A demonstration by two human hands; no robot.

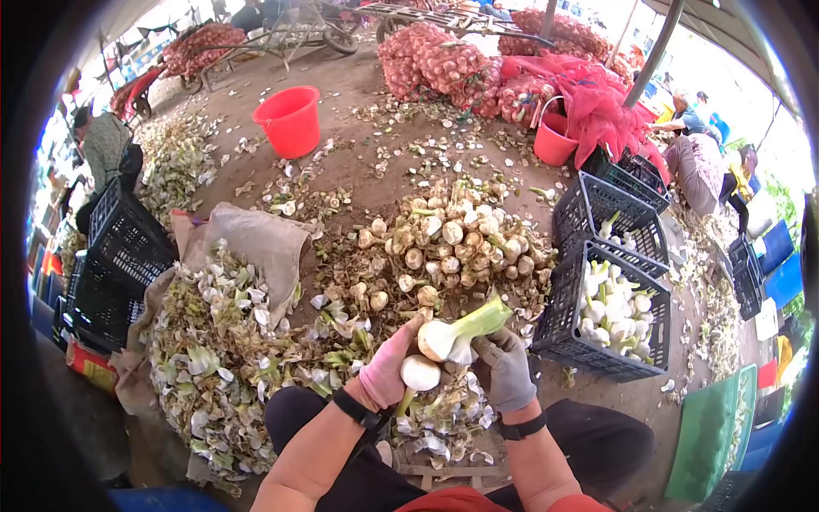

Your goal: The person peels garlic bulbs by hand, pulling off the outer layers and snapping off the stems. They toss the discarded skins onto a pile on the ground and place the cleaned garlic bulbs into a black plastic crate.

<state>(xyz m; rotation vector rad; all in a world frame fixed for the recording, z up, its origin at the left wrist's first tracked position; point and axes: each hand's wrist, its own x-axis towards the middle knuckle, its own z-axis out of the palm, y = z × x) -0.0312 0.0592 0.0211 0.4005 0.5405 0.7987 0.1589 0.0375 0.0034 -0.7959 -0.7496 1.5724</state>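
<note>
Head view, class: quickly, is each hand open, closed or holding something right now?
Left hand: closed, holding two garlic bulbs.
Right hand: curled close to the green stalk; whether it grips anything cannot be told.

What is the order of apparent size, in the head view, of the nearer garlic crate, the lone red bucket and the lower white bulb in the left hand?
1. Nearer garlic crate
2. Lone red bucket
3. Lower white bulb in the left hand
The bucket stands farther away, so its true size is unsure.
</note>
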